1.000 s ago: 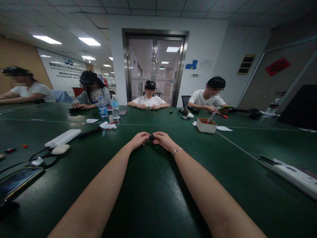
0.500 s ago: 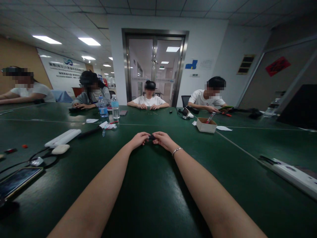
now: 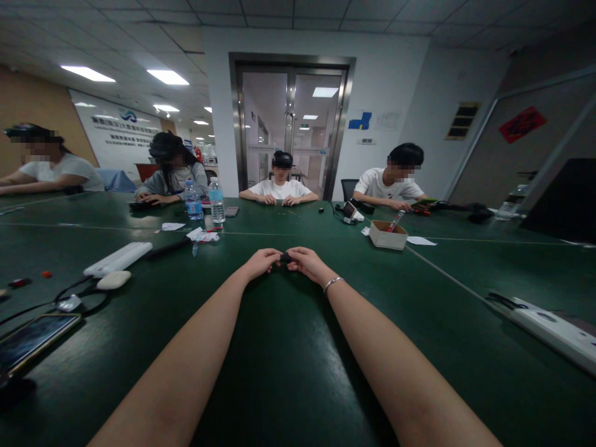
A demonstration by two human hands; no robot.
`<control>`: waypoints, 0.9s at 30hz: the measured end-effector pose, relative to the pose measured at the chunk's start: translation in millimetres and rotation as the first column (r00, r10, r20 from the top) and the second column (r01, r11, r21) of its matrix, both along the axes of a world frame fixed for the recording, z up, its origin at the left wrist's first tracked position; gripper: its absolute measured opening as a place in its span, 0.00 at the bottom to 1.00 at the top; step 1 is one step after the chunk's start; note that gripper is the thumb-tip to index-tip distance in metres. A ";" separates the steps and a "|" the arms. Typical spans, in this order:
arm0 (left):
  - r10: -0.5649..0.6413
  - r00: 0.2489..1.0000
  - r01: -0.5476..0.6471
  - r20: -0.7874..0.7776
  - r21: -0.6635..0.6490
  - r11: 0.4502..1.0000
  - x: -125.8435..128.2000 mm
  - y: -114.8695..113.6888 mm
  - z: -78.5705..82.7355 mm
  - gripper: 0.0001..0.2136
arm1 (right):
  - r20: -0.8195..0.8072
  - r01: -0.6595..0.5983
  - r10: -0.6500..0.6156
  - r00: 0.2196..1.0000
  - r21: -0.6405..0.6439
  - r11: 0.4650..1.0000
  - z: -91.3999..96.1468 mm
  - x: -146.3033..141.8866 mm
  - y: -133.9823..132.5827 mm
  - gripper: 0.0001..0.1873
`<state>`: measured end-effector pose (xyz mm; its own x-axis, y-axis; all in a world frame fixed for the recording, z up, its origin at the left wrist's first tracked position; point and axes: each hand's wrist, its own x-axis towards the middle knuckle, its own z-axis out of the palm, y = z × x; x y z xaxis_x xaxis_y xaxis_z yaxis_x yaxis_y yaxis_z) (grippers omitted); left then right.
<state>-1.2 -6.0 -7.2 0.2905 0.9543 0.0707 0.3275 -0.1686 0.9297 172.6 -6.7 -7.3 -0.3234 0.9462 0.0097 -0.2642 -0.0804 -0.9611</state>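
Both my arms stretch forward over the dark green table [image 3: 288, 347]. My left hand [image 3: 261, 261] and my right hand [image 3: 305, 261] meet at the table's middle, fingers curled. Between their fingertips they pinch a small black object [image 3: 285, 257], too small to name. A thin bracelet [image 3: 332, 284] circles my right wrist.
A white power strip [image 3: 118, 258], a white charger [image 3: 113, 280] with cables, and a phone [image 3: 32, 338] lie at left. Another power strip [image 3: 554, 332] lies at right. A small cardboard box [image 3: 388, 235], water bottles [image 3: 216, 200] and several seated people are across the table.
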 end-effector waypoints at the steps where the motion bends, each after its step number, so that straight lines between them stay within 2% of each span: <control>1: -0.001 1.000 0.001 0.002 0.001 1.000 -0.3 0.4 -0.3 0.15 | -0.001 -0.002 0.002 1.000 0.001 1.000 0.2 0.0 -0.2 0.02; 9: -0.006 1.000 0.006 0.016 0.002 1.000 -1.1 3.1 -2.7 0.15 | 0.000 -0.003 0.003 1.000 -0.008 1.000 1.6 -0.8 -1.4 0.02; 27: 0.006 1.000 -0.007 0.027 0.025 1.000 0.6 -7.4 5.2 0.13 | 0.011 0.010 -0.010 1.000 -0.004 1.000 2.2 -1.2 -2.3 0.03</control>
<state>-0.6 -13.5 -1.9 0.2821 0.9539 0.1023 0.3032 -0.1898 0.9338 171.4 -9.0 -5.1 -0.3142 0.9493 0.0020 -0.2545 -0.0822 -0.9636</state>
